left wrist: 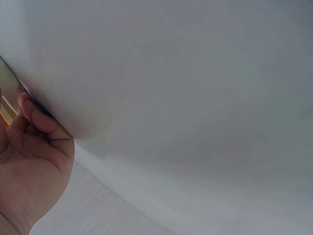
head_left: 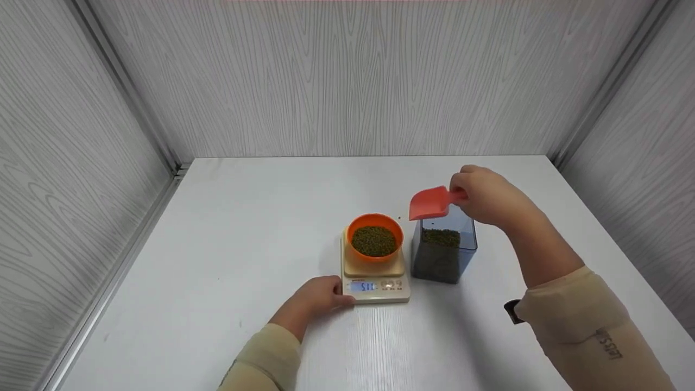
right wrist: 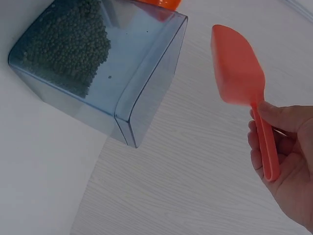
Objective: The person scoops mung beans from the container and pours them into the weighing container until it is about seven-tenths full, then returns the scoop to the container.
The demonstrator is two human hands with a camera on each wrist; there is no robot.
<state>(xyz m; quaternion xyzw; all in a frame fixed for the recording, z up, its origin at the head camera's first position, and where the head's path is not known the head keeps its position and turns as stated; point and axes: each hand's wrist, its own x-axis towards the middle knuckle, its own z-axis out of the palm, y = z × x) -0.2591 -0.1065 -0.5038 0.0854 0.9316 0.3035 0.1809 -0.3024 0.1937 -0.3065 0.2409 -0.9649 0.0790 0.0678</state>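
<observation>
My right hand [head_left: 486,195] grips the handle of a red plastic scoop [head_left: 429,204] above a clear bluish box [head_left: 468,251]. In the right wrist view the scoop [right wrist: 237,68] shows beside the box, and no pellets are visible on it. Dark green-brown pellets [head_left: 441,237] partly fill the box. Left of it an orange bowl [head_left: 374,257], also holding such pellets, stands on a cream digital scale [head_left: 381,298] with a lit display. My left hand [head_left: 317,296] holds the scale's near left corner, thumb at the front edge; the left wrist view shows its curled fingers [left wrist: 41,120].
The white table [head_left: 260,217] extends around the scale and box. Grey wood-grain panels [head_left: 347,81] close it in at the back and on both sides. A few stray pellets lie near the box. A small black object [head_left: 513,312] shows at the right sleeve.
</observation>
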